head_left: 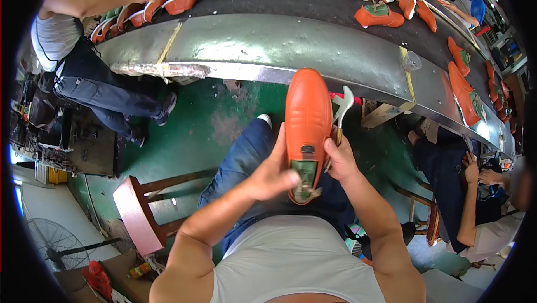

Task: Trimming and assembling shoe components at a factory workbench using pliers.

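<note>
Overhead, a long curved metal surface (268, 40) carrying rows of orange shoes (379, 16), above a green floor (196, 129) with a wooden stool (137, 213) at the left. Nearer, over the lap, one orange shoe (307, 115) held sole-down and toe away, heel end toward the body, between both hands. Left hand (270, 175) clenched around the shoe's heel side, fingers (288, 179) on the green insole; right hand (339, 160) gripping a pale-headed tool (342, 108) just beside the shoe.
</note>
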`<control>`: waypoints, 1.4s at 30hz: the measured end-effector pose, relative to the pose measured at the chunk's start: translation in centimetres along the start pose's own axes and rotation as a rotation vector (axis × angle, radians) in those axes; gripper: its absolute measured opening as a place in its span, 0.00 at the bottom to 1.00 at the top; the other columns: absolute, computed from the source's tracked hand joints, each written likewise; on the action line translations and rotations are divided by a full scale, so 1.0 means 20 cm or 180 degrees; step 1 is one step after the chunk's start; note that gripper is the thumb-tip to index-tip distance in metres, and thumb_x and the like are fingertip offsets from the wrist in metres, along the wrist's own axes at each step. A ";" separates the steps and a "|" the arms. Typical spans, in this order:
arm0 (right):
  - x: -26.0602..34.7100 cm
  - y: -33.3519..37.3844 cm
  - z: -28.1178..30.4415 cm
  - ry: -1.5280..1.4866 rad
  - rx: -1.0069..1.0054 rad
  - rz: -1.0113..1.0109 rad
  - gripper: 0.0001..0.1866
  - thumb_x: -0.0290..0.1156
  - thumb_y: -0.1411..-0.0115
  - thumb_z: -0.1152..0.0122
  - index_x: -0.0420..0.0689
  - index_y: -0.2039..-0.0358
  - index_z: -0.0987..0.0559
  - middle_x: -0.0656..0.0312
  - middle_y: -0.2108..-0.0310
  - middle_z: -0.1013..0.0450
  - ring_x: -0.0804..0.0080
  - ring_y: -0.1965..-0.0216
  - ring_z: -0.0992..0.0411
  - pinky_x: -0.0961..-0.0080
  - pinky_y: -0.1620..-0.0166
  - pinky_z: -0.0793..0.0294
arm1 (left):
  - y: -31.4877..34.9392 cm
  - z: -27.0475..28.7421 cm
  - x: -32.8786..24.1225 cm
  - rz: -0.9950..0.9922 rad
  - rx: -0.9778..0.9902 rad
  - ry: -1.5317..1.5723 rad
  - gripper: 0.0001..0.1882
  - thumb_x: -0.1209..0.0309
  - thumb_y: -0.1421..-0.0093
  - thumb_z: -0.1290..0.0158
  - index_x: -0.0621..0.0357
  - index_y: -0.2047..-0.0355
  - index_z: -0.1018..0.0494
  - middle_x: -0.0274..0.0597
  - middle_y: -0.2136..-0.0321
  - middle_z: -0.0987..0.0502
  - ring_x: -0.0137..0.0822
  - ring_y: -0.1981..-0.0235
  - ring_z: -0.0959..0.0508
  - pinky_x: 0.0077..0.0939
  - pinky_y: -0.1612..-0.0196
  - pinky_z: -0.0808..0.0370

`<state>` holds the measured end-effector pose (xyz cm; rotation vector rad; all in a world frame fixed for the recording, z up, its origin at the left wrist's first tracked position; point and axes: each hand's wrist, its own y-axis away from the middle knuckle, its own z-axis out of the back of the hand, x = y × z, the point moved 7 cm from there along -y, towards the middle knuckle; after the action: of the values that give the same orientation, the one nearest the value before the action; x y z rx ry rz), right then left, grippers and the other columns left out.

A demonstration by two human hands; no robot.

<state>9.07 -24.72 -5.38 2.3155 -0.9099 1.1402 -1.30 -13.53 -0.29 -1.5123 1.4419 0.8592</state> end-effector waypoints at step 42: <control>1.06 -1.49 0.67 0.4942 -0.1437 0.1700 0.21 0.32 0.50 0.28 0.43 0.58 0.27 0.54 0.65 0.25 0.51 0.62 0.27 0.57 0.58 0.30 | -3.41 1.78 -0.39 0.0059 -0.2316 -0.5251 0.61 0.36 0.47 0.43 0.70 0.30 0.56 0.61 0.30 0.49 0.55 0.29 0.47 0.45 0.29 0.48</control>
<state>47.06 -19.62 1.78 0.3735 -0.8844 2.0503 68.39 20.10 0.74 -0.6312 -0.1273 2.0298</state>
